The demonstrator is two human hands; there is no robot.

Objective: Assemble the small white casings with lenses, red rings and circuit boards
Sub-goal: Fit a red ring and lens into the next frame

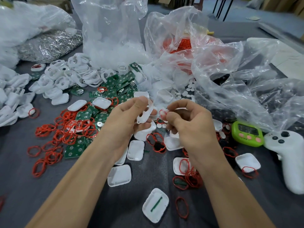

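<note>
My left hand (127, 119) grips a small white casing (145, 113) with round openings, held upright above the table's middle. Just to its right, my right hand (189, 122) pinches a small round lens with a red ring (163, 112) between thumb and fingertips, close to the casing but apart from it. Loose red rings (54, 137) lie scattered on the grey cloth at left. Green circuit boards (113, 89) are heaped behind my hands. White casing halves (119, 175) lie about in front, and small round lenses (184, 93) sit at the back right.
Clear plastic bags (213, 63) of parts crowd the back and right. A pile of white frames (69, 74) lies at back left beside a silvery bag (49, 45). A green timer (247, 134) and a white controller (287, 155) rest at right.
</note>
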